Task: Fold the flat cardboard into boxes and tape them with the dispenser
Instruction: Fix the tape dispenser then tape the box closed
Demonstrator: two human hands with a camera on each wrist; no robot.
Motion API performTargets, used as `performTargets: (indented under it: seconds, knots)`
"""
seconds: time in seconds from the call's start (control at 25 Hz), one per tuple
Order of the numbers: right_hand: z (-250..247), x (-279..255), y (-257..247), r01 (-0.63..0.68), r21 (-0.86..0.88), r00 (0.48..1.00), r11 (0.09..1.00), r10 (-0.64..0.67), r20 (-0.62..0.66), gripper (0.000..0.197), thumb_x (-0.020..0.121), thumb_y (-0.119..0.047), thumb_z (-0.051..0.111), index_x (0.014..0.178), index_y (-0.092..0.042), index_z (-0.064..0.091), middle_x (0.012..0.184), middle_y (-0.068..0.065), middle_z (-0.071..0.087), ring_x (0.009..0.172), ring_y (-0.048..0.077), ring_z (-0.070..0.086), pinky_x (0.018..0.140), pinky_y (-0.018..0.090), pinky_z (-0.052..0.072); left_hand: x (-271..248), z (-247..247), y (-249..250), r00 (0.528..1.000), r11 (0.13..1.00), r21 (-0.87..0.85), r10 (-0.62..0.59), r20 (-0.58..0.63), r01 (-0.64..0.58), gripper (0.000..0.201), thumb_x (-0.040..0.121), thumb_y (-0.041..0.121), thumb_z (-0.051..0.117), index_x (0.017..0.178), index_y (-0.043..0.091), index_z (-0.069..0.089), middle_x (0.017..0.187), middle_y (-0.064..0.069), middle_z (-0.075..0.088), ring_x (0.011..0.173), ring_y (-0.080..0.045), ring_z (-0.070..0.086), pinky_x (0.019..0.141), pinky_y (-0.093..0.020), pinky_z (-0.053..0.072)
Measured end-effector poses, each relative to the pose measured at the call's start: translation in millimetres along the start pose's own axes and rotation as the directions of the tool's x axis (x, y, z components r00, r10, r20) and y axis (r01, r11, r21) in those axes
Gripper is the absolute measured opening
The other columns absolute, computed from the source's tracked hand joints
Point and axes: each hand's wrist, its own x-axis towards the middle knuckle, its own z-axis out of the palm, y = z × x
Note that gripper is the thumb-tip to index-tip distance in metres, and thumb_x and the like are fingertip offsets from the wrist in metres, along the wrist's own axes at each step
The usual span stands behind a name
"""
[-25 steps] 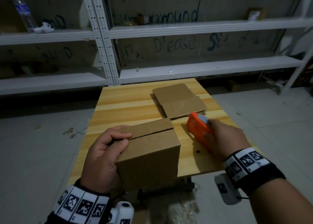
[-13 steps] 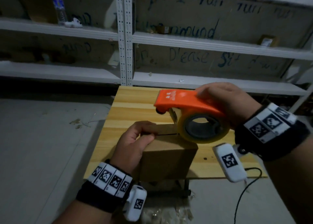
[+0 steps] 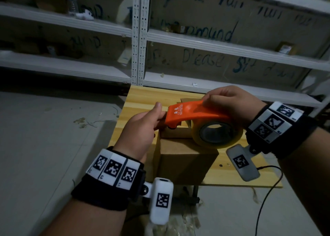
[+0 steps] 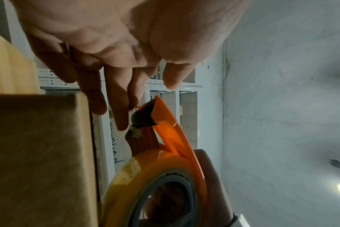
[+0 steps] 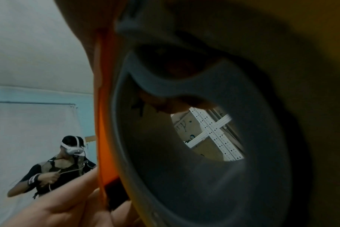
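Note:
A folded brown cardboard box (image 3: 185, 160) (image 4: 39, 153) stands at the near edge of the wooden table (image 3: 142, 100). Above its top my right hand (image 3: 230, 107) grips the handle of the orange tape dispenser (image 3: 192, 112) (image 4: 171, 126) (image 5: 102, 122), with its yellowish tape roll (image 3: 217, 134) (image 4: 145, 172) just over the box. My left hand (image 3: 160, 116) (image 4: 142, 104) is at the dispenser's nose, fingers nearly straight, the index fingertip (image 4: 122, 124) touching the tape end by the roller and the thumb apart. Flat cardboard (image 3: 187, 100) lies behind, mostly hidden.
White metal shelving (image 3: 141, 39) runs along the wall behind the table. A black cable (image 3: 264, 200) hangs past the table's right front corner, and tape scraps (image 3: 187, 221) lie on the floor below. Another person with a headset (image 5: 68, 161) stands off to the side.
My right hand lifted the dispenser off the table and brought it over the box. My left hand left the box's top flap and moved to the dispenser's nose.

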Motion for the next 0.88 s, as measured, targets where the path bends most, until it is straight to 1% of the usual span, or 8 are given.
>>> performTargets:
  seconds: [0.08,0.2,0.28,0.44,0.52,0.6,0.72,0.88]
  knots:
    - [2.7,-0.4,-3.6,0.008,-0.022,1.000,1.000,-0.008,0.015,0.016,0.096,-0.027,0.064,0.087,-0.026,0.077,0.075,-0.016,0.078,0.067,0.010,0.074,0.068,0.028,0.056,2.3,-1.7,2.2,1.000,0.999,-0.051,-0.019,0.001,0.019,0.041,0.105,0.047,0.055,0.112,0.015,0.080,0.108,-0.006,0.083,0.113,-0.021,0.072,0.088,-0.036,0.045]
    - [4.8,0.0,-6.0,0.014,-0.069,1.000,0.998,-0.015,-0.005,0.014,0.094,-0.031,0.066,0.086,-0.030,0.078,0.079,-0.009,0.079,0.071,0.014,0.076,0.071,0.033,0.058,3.8,-3.1,2.8,0.998,0.995,-0.086,-0.057,0.009,0.058,0.041,0.099,0.051,0.063,0.112,0.015,0.079,0.111,-0.006,0.083,0.117,-0.025,0.070,0.102,-0.048,0.042]
    - [5.6,-1.0,-5.9,0.014,-0.064,1.000,0.998,-0.014,-0.007,0.014,0.094,-0.031,0.066,0.088,-0.029,0.078,0.079,-0.011,0.079,0.072,0.014,0.076,0.071,0.033,0.058,3.8,-2.9,4.4,0.997,0.992,-0.097,-0.081,0.015,0.082,0.040,0.099,0.051,0.063,0.110,0.016,0.079,0.110,-0.003,0.083,0.115,-0.022,0.070,0.103,-0.049,0.040]
    - [6.5,-4.3,-7.9,0.024,-0.084,1.000,0.996,-0.024,0.004,0.012,0.095,-0.032,0.066,0.096,-0.028,0.077,0.082,-0.012,0.078,0.073,0.011,0.075,0.070,0.030,0.057,-0.3,1.1,12.3,0.997,0.998,-0.003,-0.064,0.048,0.064,0.035,0.104,0.046,0.059,0.085,0.019,0.072,0.075,0.008,0.076,0.077,-0.002,0.069,0.072,-0.028,0.040]
    - [7.0,-6.7,-10.9,0.020,-0.094,1.000,0.995,-0.020,-0.002,0.012,0.095,-0.033,0.065,0.096,-0.030,0.076,0.087,-0.004,0.077,0.075,0.012,0.075,0.069,0.028,0.056,-3.4,3.4,14.0,0.997,0.997,0.055,-0.052,0.064,0.048,0.035,0.104,0.048,0.057,0.084,0.021,0.068,0.075,0.007,0.072,0.067,0.002,0.065,0.067,-0.025,0.038]
    - [7.3,-8.1,-12.7,0.008,-0.081,1.000,0.997,-0.009,-0.014,0.012,0.096,-0.031,0.064,0.093,-0.028,0.076,0.089,0.000,0.076,0.079,0.018,0.074,0.069,0.030,0.056,-4.5,3.9,13.6,0.999,0.998,0.054,-0.025,0.044,0.022,0.037,0.106,0.048,0.053,0.087,0.021,0.070,0.088,0.001,0.073,0.080,-0.007,0.065,0.069,-0.027,0.039]
    - [6.0,-8.7,-11.9,-0.035,0.074,0.994,0.997,0.043,-0.100,0.019,0.093,-0.032,0.067,0.087,-0.018,0.079,0.090,0.017,0.078,0.081,0.038,0.074,0.075,0.044,0.059,0.4,2.4,9.6,0.999,0.999,-0.046,0.010,-0.051,-0.013,0.026,0.108,0.033,0.055,0.099,0.022,0.077,0.095,0.002,0.082,0.103,-0.017,0.071,0.077,-0.032,0.043]
    - [6.7,-6.4,-11.4,-0.126,0.298,0.972,0.946,0.178,-0.154,0.026,0.085,-0.038,0.072,0.097,-0.015,0.077,0.082,0.026,0.076,0.068,0.035,0.067,0.067,0.042,0.054,-1.5,6.4,7.9,0.997,0.996,0.047,0.070,-0.018,-0.070,0.019,0.104,0.019,0.059,0.106,0.027,0.076,0.103,0.010,0.082,0.105,-0.008,0.070,0.082,-0.029,0.045]
